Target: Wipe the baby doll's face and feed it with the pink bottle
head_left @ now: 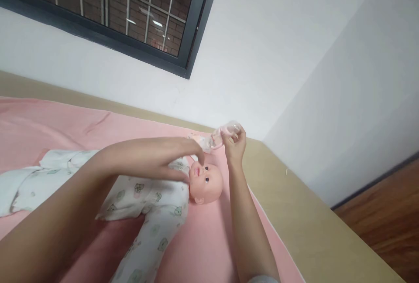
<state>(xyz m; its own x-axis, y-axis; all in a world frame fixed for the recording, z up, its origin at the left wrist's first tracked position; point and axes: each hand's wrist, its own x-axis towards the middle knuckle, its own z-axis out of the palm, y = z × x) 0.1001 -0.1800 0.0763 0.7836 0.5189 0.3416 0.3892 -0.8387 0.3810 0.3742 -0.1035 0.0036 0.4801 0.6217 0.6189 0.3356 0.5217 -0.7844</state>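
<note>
Your doll [211, 182] lies face up on the pink sheet [196, 239], in patterned white clothes [163, 200]. Your left hand [166, 156] is partly open at its chin and cheek, thumb and fingers well apart; you can't tell from here whether they touch. Just past the head, your right hand [237, 145] has its fingers closed round a clear bottle [216, 138]. The sheet covers part of the wooden worktop [278, 187], below the window [147, 17].

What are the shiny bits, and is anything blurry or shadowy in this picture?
Head view: bright reflections in the window, slight blur on the left hand, soft shadow on the pink sheet beside the doll.
</note>
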